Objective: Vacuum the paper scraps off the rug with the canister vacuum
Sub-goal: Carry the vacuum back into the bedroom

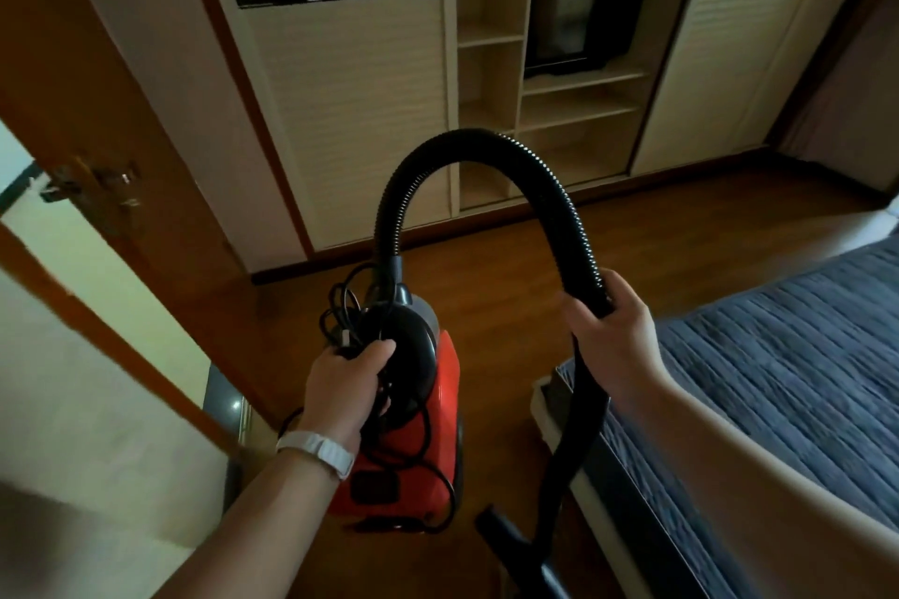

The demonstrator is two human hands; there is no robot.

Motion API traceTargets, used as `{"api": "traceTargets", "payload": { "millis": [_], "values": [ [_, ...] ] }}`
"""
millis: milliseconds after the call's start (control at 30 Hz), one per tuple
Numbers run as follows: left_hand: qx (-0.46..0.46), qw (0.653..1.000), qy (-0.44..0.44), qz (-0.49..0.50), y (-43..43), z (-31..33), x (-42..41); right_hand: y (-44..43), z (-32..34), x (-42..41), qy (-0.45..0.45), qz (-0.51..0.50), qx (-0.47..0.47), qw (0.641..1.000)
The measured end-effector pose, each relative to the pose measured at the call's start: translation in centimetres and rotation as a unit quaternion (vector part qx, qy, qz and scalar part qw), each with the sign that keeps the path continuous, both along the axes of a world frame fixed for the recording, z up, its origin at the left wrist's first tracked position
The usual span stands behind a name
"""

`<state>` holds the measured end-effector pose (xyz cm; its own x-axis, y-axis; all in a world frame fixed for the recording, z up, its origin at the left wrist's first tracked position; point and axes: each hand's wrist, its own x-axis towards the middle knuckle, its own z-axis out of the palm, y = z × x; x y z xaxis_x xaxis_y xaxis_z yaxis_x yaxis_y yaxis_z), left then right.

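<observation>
Dark wooden floor (511,268) ran across a dim bedroom. Far to the left of the left hand, a brown door (97,122) stood open, its metal handle (92,187) blurred. The left hand (345,384), a white wristband (316,450) on its wrist, was closed in a fist round the bundled black cord (343,336) at the top of the canister vacuum (447,384), the thumb laid on the black rounded cap. The vacuum's red body lay under and just right of that hand; whether it rested on the floor or hung from the grip could not be told. Loops of cord trailed over the red casing below the wrist.

Beyond the left hand, a pale wardrobe (350,112) with a black floral band stood against the far wall. Just ahead of the left hand, the black ribbed hose (467,146) rose from the vacuum, arched between the two hands and came down into the right hand (613,336). Past the top of that arch, open shelves (579,107) held a dark screen (579,20).

The right hand was wrapped round the lower end of the hose, fingers curled over it. Below that hand a black tube (581,428) dropped toward the floor, with a dark nozzle (501,530) low down, below and left of the wrist. To the right of the right hand and forearm lay a bed (788,355) under a grey quilted spread.
</observation>
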<state>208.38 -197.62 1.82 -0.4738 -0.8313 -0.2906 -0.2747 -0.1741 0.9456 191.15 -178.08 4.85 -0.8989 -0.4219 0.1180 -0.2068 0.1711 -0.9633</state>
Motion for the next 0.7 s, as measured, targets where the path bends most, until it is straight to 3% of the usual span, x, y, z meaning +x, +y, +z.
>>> {"api": "traceTargets", "payload": {
  "millis": [367,700],
  "values": [
    [0.013,0.999,-0.027,0.036,-11.5,-2.0,-18.5,-13.4,-2.5,-19.8,-0.078,0.032,-0.038,0.996],
    [0.028,0.999,-0.014,0.036,-22.0,-0.5,-32.4,-23.2,-0.4,-33.8,-0.059,0.010,-0.030,0.998]
  ]
}}
